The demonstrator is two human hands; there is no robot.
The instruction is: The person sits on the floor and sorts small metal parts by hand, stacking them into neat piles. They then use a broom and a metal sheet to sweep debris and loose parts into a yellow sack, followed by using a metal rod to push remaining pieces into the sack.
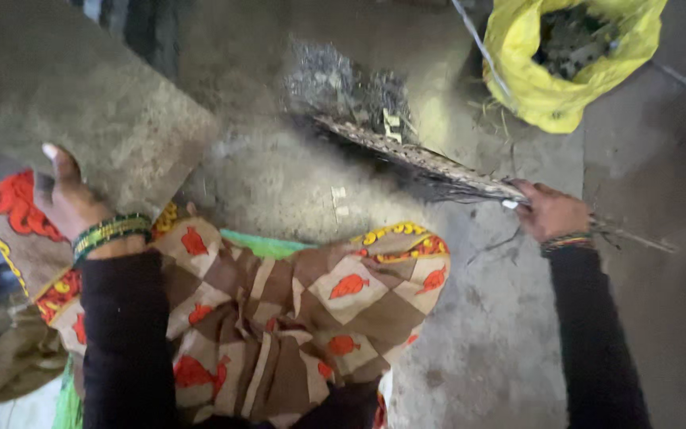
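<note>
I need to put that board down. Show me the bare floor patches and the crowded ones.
Bare floor lies between the patterned cloth and the right hand; another open patch sits right of the yellow bag. It is crowded where the broom meets the debris pile. The left hand holds the board.

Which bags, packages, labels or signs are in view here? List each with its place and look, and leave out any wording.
Yellow plastic bag: top right on the grey floor, crumpled, mouth open, dark scraps inside.
Small pale paper scraps: on the floor at centre, too blurred to tell whether they are labels.
No signs or screens in view.
</note>
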